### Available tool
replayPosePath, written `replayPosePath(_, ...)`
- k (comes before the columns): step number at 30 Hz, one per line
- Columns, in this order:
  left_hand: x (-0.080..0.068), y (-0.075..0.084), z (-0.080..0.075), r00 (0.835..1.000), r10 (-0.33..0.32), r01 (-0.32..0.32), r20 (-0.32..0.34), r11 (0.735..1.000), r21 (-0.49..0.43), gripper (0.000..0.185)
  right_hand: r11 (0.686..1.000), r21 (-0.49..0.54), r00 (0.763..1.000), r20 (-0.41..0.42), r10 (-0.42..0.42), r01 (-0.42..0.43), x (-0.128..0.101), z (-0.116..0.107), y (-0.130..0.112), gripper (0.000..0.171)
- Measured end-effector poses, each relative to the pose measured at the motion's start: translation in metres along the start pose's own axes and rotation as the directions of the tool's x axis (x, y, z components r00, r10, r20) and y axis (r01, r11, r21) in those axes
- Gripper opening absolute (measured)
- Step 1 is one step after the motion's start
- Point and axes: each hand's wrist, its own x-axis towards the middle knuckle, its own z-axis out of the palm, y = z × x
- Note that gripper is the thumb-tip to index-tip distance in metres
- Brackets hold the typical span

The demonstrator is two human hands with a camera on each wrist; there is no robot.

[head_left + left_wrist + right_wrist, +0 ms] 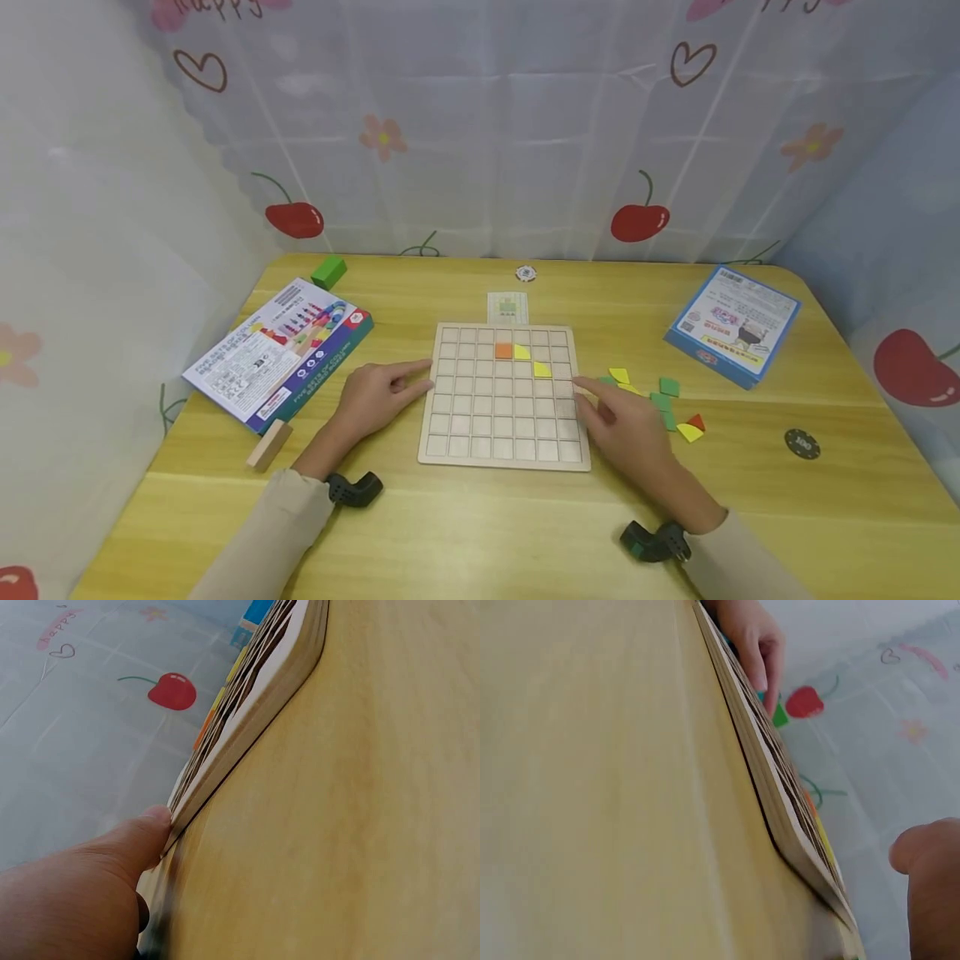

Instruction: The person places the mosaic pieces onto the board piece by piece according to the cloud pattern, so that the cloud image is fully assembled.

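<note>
A square wooden grid board [504,417] lies flat on the table. In its upper rows sit an orange square tile [503,351] and, to the right, two yellow quarter-round tiles [521,352]. My left hand [375,398] touches the board's left edge with its extended fingertips; the left wrist view shows the thumb [146,832] against that rim. On the opposite side, my right hand [628,429] rests its thumb and forefinger at the right edge, fingers fairly straight. Green, yellow and red tiles [670,387] lie loose beside and partly behind the right hand.
Behind the board is a small pattern card [507,307] and a white chip [526,273]. A flat bead-set box [285,354], a green block [328,272] and a wooden block [268,445] lie left. At right are a blue-edged box [733,325] and a black chip [802,443].
</note>
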Motion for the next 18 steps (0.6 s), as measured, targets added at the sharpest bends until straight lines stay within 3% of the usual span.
replayPosePath(4, 0.001, 0.0, 0.0, 1.0, -0.002, 0.002, 0.007, 1.0, 0.003, 0.041, 0.999, -0.007, 0.999, -0.001, 0.039, -0.039, -0.016, -0.022, 0.011, 0.035)
replayPosePath(8, 0.0, 0.0, 0.0, 1.0, -0.004, 0.004, 0.009, 1.0, 0.003, 0.041, 0.994, -0.054, 0.991, 0.085, 0.104, -0.1, -0.03, -0.047, 0.02, 0.036)
replayPosePath(14, 0.001, 0.001, -0.001, 1.0, -0.009, 0.009, 0.012, 1.0, -0.001, 0.042, 0.952, -0.14, 0.929, 0.217, 0.299, -0.274, -0.047, -0.087, 0.036, 0.026)
replayPosePath(18, 0.0, 0.002, -0.002, 1.0, -0.013, 0.013, 0.013, 1.0, 0.0, 0.042, 0.927, -0.175, 0.893, 0.258, 0.368, -0.332, -0.053, -0.104, 0.047, 0.024)
